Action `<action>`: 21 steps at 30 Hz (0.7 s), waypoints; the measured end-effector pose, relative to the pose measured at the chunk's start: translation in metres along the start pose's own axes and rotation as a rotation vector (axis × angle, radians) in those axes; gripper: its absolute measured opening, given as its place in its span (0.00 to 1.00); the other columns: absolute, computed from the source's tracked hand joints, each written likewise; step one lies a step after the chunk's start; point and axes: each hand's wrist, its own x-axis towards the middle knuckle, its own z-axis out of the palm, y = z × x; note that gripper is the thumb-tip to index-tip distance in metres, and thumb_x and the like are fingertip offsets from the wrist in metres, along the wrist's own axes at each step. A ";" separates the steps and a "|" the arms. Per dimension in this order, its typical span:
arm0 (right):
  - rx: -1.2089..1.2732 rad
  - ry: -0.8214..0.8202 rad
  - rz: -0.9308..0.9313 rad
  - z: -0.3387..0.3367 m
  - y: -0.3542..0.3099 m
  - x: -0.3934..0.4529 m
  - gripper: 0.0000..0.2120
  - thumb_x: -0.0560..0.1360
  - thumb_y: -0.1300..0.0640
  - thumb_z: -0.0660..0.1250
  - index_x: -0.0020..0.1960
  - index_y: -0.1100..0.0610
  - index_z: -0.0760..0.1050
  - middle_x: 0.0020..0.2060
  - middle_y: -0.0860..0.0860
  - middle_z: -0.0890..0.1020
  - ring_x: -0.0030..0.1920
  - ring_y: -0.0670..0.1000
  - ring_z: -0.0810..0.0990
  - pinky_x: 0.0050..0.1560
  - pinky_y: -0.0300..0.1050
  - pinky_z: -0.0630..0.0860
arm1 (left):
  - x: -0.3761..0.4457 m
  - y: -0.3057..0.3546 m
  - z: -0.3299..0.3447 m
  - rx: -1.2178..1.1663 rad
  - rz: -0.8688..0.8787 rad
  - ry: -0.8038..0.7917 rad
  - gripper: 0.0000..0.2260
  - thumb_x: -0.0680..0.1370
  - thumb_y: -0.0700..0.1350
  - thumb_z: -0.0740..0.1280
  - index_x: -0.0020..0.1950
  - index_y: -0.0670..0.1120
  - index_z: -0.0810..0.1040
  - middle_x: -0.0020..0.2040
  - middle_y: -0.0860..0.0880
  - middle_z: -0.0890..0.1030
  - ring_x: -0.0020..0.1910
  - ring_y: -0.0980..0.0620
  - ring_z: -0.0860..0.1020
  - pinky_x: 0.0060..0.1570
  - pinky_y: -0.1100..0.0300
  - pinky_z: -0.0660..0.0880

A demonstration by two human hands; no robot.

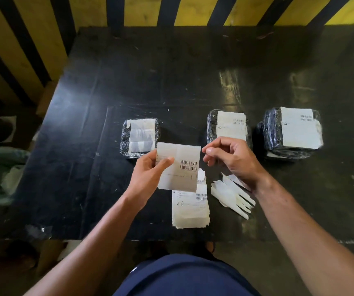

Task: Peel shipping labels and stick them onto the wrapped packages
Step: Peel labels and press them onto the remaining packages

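The left hand (148, 174) pinches a white rectangular shipping label (180, 167) above the scuffed black table (171, 82). The right hand (229, 159) hovers beside it, fingers loosely curled, empty. Below lie a label stack (190, 208) and peeled backing strips (231, 195); beyond, three glossy plastic-wrapped packages (139, 137).

A shipping label (178, 167) is held above the black table (107, 178) by the left hand (150, 174); the right hand (229, 159) is poised beside it, fingers curled. Three wrapped packages (139, 137) (228, 127) (291, 133) are set far; a label stack (190, 208) and peeled strips (233, 197) are seen near
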 end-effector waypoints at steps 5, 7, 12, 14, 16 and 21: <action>-0.056 -0.088 0.010 -0.002 -0.017 0.004 0.04 0.80 0.62 0.71 0.48 0.62 0.84 0.41 0.58 0.87 0.39 0.52 0.82 0.44 0.43 0.79 | -0.007 0.009 0.000 0.029 0.046 -0.008 0.09 0.83 0.38 0.67 0.57 0.50 0.85 0.52 0.51 0.89 0.53 0.53 0.87 0.48 0.64 0.80; -0.084 -0.100 0.009 -0.002 -0.020 0.004 0.05 0.80 0.63 0.70 0.47 0.62 0.84 0.40 0.58 0.87 0.39 0.52 0.82 0.47 0.47 0.81 | -0.007 0.010 0.000 0.039 0.051 -0.010 0.10 0.83 0.38 0.68 0.57 0.51 0.85 0.53 0.51 0.89 0.55 0.52 0.86 0.50 0.62 0.80; -0.112 -0.100 0.000 0.000 -0.025 0.005 0.05 0.79 0.65 0.70 0.46 0.64 0.83 0.40 0.58 0.87 0.39 0.52 0.82 0.50 0.49 0.81 | -0.010 0.013 0.001 0.042 0.051 -0.009 0.09 0.83 0.39 0.68 0.58 0.52 0.84 0.53 0.52 0.89 0.56 0.52 0.86 0.48 0.63 0.80; -0.107 -0.103 -0.007 0.000 -0.026 0.005 0.05 0.79 0.66 0.69 0.46 0.65 0.83 0.40 0.59 0.87 0.39 0.52 0.82 0.50 0.49 0.81 | -0.010 0.013 0.001 0.048 0.047 -0.005 0.09 0.83 0.40 0.68 0.58 0.52 0.84 0.54 0.53 0.89 0.56 0.51 0.86 0.49 0.62 0.80; -0.092 -0.110 -0.014 0.000 -0.026 0.006 0.05 0.79 0.66 0.69 0.46 0.66 0.82 0.40 0.60 0.87 0.38 0.53 0.82 0.49 0.49 0.82 | -0.010 0.013 0.000 0.049 0.050 -0.007 0.09 0.83 0.40 0.68 0.58 0.52 0.84 0.53 0.53 0.89 0.56 0.52 0.86 0.49 0.63 0.80; -0.036 -0.150 0.002 -0.001 -0.023 0.007 0.06 0.80 0.66 0.68 0.46 0.68 0.81 0.36 0.56 0.85 0.38 0.51 0.81 0.46 0.45 0.81 | -0.009 0.015 0.001 0.026 0.051 -0.038 0.09 0.83 0.38 0.67 0.58 0.50 0.84 0.52 0.52 0.89 0.52 0.56 0.86 0.47 0.67 0.79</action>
